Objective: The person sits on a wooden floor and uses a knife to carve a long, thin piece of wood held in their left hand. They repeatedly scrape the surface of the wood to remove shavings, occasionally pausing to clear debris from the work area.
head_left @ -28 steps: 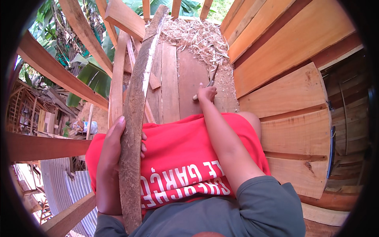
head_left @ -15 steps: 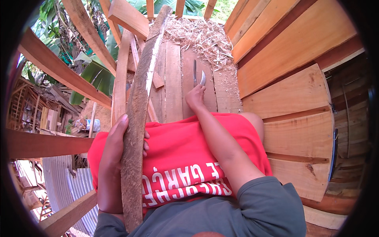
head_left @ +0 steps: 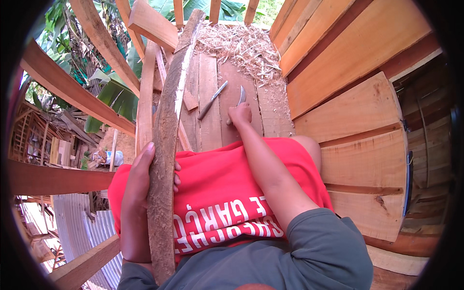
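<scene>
A long, rough-faced wooden plank (head_left: 163, 145) stretches from my lap out to the far end, its right edge pale where bark or surface is stripped. My left hand (head_left: 139, 175) is closed round it, thumb on the near-left side and fingertips showing on the right. Low over the floorboards, my right hand (head_left: 240, 114) grips a curved knife (head_left: 242, 94) by its handle, blade pointing away from me. To its left lies a straight knife (head_left: 212, 100) with a dark handle, slanted on the boards. Red cloth (head_left: 227, 174) covers my lap under the plank.
Wood shavings (head_left: 246, 48) are heaped at the far end of the plank floor (head_left: 209, 130). A board wall (head_left: 353, 111) rises on the right. Wooden slats (head_left: 77, 94) line the left, and a short timber block (head_left: 153, 25) sits by the plank's far end.
My right hand has closed round the curved knife's handle. The straight knife has swung from upright to a slant and shifted left. My left hand keeps its hold on the plank.
</scene>
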{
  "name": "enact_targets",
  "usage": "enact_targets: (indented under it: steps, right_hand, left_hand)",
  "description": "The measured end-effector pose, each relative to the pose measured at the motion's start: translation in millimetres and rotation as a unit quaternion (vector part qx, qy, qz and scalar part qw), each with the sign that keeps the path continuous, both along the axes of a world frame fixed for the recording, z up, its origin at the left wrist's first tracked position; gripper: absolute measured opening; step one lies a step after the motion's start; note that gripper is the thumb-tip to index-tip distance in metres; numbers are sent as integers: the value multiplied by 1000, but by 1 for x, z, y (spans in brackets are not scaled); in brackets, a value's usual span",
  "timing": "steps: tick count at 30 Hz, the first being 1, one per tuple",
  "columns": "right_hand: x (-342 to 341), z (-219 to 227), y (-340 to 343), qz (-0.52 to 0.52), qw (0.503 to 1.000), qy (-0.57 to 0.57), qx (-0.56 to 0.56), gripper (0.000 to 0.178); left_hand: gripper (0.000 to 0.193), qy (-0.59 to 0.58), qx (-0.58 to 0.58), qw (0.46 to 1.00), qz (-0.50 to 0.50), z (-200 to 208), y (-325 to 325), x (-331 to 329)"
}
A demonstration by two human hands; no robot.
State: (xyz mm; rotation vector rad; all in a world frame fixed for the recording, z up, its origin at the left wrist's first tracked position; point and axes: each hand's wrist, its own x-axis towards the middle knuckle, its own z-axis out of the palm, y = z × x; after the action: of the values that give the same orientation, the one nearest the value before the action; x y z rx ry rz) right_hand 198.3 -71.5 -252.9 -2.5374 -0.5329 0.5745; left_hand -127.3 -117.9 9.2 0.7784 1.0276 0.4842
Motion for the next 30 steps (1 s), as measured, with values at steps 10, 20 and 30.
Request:
enact_targets:
  steps: [10, 20, 30]
  right_hand:
    - [-7, 1, -20, -160, 982, 48, 89, 66]
    - [20, 20, -55, -499, 831, 182, 168, 74]
    - [24, 29, -77, -553, 802, 179, 139, 68]
  left_hand:
    - [44, 10, 1, 1000, -7, -3, 2, 0]
    - [46, 22, 7, 1000, 0, -2, -2, 1]
    - [48, 29, 9, 999, 12, -1, -5, -1]
